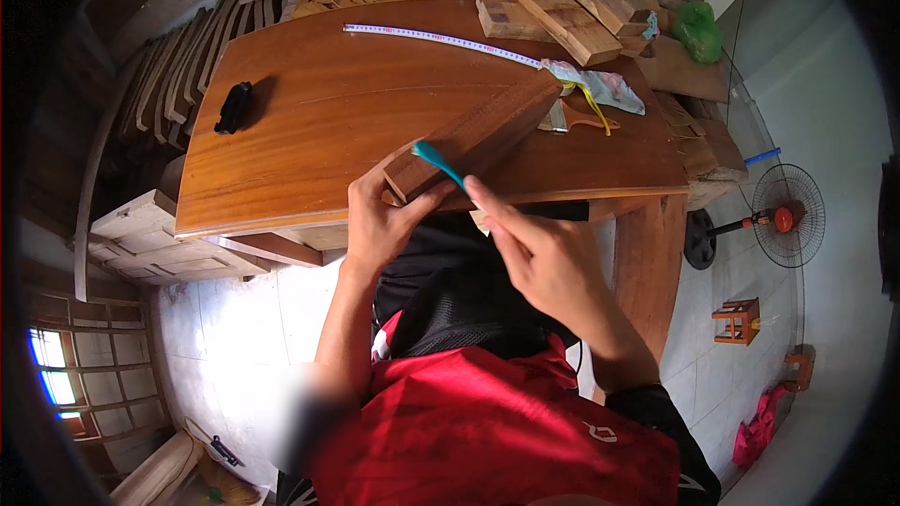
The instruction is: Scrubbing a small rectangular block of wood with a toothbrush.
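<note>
My left hand (383, 207) grips the near end of a long reddish-brown wooden block (485, 126), fingers on its far side and thumb at the front. The block slants away to the right over the tabletop; whether its far end rests on the table I cannot tell. In my right hand (548, 253) is a teal toothbrush (441, 160), pinched by the handle. Its head lies against the block near my left fingers, with the bristles mostly hidden. A small pale piece (480, 221) shows below the right fingertips; what it is stays unclear.
On the wooden table (295, 133) lie a black plastic object (233, 107), an extended measuring tape (443, 39), a crumpled plastic bag (608, 88) and a scraper-like tool (555, 118). Wood offcuts (562, 21) are piled behind. A fan (787, 216) stands at the right.
</note>
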Action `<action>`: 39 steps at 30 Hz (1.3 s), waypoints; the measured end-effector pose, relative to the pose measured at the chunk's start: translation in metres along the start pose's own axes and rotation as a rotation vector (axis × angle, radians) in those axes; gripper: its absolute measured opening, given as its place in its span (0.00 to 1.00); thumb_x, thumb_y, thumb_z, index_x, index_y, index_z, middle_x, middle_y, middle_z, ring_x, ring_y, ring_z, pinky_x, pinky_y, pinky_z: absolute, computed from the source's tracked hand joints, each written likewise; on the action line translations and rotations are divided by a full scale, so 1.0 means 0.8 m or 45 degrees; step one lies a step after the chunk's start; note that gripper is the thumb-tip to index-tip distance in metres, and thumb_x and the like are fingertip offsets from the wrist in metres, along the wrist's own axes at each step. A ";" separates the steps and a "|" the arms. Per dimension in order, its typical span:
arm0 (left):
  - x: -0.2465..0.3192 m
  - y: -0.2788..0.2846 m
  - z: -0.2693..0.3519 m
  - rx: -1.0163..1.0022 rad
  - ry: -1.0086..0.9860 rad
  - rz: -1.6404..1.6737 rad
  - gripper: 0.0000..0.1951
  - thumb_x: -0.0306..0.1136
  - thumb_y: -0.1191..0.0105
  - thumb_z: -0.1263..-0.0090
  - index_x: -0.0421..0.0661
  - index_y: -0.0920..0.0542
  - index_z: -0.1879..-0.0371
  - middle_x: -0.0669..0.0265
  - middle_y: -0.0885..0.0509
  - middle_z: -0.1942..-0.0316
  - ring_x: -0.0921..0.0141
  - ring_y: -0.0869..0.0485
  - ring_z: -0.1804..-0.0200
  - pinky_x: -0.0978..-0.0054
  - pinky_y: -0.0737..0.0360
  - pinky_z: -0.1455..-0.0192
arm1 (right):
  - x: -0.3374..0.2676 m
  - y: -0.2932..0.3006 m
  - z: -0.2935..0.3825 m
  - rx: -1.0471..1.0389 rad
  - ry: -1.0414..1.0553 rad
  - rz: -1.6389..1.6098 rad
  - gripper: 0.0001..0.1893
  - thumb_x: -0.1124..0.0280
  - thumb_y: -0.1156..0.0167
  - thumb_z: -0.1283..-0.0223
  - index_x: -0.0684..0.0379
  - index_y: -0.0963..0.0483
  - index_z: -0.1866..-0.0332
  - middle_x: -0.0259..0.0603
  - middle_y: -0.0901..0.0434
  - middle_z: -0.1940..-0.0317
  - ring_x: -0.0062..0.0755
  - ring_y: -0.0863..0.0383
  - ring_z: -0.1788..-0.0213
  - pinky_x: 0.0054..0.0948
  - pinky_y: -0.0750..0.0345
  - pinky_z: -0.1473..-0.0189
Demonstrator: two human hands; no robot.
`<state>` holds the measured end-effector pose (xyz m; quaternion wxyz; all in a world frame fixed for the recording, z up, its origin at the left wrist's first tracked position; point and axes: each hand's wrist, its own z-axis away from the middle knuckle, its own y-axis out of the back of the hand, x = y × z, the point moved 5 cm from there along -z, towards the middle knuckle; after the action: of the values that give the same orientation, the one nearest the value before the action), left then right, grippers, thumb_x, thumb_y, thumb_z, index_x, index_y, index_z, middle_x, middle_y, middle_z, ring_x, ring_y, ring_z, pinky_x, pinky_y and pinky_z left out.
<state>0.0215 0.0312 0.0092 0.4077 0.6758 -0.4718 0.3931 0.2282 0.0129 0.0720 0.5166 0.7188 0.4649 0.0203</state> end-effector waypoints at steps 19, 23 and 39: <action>0.008 -0.002 0.001 0.024 0.104 0.036 0.25 0.28 0.25 0.36 0.34 0.15 0.41 0.59 0.07 0.51 0.73 0.12 0.48 0.71 0.17 0.39 | 0.075 0.037 -0.040 -0.257 -0.549 0.313 0.15 0.58 0.43 0.23 0.60 0.23 0.59 0.54 0.15 0.75 0.63 0.14 0.67 0.58 0.20 0.61; 0.006 -0.003 -0.001 0.016 0.100 0.011 0.24 0.28 0.25 0.36 0.34 0.15 0.41 0.59 0.07 0.52 0.74 0.12 0.48 0.71 0.18 0.40 | 0.069 -0.005 -0.026 -0.344 -0.387 0.220 0.18 0.57 0.41 0.23 0.65 0.23 0.61 0.55 0.14 0.72 0.66 0.14 0.66 0.58 0.19 0.60; 0.006 -0.001 0.002 0.016 0.078 -0.011 0.25 0.30 0.25 0.36 0.34 0.15 0.42 0.59 0.07 0.54 0.72 0.12 0.49 0.71 0.17 0.41 | 0.048 0.038 -0.018 -0.419 -0.374 0.641 0.17 0.62 0.44 0.23 0.64 0.23 0.66 0.60 0.17 0.77 0.62 0.11 0.71 0.54 0.16 0.67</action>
<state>0.0239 0.0289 0.0127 0.4195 0.6681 -0.4536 0.4146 0.2621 0.0491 0.0843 0.6659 0.7133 0.1838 0.1182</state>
